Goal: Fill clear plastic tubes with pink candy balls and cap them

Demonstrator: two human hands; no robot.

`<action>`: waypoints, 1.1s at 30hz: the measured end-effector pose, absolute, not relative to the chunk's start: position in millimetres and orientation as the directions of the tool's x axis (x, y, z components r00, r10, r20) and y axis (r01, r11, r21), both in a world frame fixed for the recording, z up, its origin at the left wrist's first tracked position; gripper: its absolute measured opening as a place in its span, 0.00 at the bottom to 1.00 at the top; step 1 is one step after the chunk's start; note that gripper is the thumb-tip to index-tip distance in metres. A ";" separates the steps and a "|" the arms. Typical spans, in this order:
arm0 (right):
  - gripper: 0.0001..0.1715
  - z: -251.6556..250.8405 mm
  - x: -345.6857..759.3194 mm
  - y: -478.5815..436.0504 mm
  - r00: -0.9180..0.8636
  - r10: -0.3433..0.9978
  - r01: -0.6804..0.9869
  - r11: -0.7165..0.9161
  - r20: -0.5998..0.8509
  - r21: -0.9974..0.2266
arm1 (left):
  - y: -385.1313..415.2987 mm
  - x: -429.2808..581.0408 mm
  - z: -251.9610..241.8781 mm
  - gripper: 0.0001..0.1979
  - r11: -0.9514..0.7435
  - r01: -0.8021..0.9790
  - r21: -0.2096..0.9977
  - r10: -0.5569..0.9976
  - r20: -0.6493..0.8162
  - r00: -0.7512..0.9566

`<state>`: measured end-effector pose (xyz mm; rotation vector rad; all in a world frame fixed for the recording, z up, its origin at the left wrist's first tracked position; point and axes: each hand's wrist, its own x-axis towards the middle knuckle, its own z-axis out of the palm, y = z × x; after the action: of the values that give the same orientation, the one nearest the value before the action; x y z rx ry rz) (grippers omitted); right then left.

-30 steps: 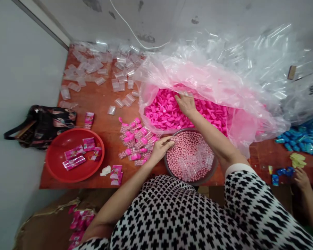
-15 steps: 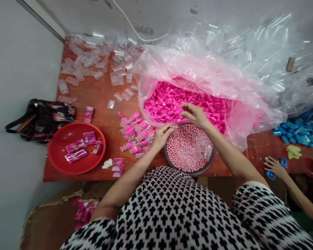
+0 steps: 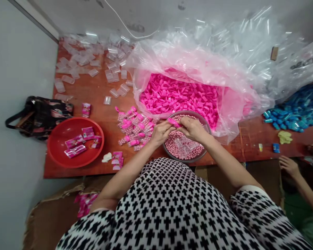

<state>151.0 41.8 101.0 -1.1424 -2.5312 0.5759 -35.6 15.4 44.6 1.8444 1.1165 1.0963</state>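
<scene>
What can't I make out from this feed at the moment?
All in the head view:
- Left hand: what its curled fingers hold, hidden by the fingers themselves.
- Pink cap: one end, covered by the right hand.
- Grey bowl: its bottom, buried under beads.
- Pink packets in the red bowl: print too small.
- Blue pile: how far it runs, cut off by the right edge.
</scene>
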 end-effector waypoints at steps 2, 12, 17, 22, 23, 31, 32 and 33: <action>0.10 100.6 152.6 35.3 -0.642 0.759 0.666 0.622 0.110 -0.412 | 14.6 -35.4 48.0 0.12 -0.428 0.400 0.810 0.891 0.304 0.338; 0.27 108.5 157.0 28.9 -0.682 0.725 0.661 0.667 0.095 -0.345 | 19.9 -40.0 63.3 0.13 -0.321 0.396 0.860 0.847 0.074 0.526; 0.27 139.1 156.9 32.5 -0.818 0.574 0.560 0.785 -0.030 -0.266 | 11.2 -31.5 51.0 0.12 -0.111 0.245 0.963 0.877 -0.021 0.480; 0.25 114.5 159.5 28.3 -0.699 0.716 0.686 0.671 0.002 -0.282 | 3.3 -27.0 33.9 0.17 0.187 -0.022 0.982 0.955 -0.176 0.238; 0.26 106.6 158.3 25.1 -0.674 0.739 0.703 0.647 0.016 -0.296 | 2.5 -25.9 33.1 0.18 0.233 -0.072 0.970 0.955 -0.214 0.206; 0.39 70.7 140.0 8.2 -0.513 0.851 0.775 0.516 0.112 -0.364 | 0.9 -9.2 39.9 0.11 0.340 -0.247 0.907 0.940 -0.336 0.062; 0.38 68.5 139.4 9.0 -0.503 0.855 0.775 0.511 0.126 -0.371 | 0.8 -6.8 40.5 0.11 0.330 -0.262 0.907 0.943 -0.329 0.048; 0.38 66.4 139.4 10.2 -0.497 0.857 0.774 0.509 0.137 -0.377 | 0.7 -4.6 41.0 0.11 0.326 -0.278 0.903 0.944 -0.329 0.039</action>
<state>139.4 10.2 66.4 -1.3666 -2.4491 0.3841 -4.6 0.7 41.0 0.7541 1.1471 1.0882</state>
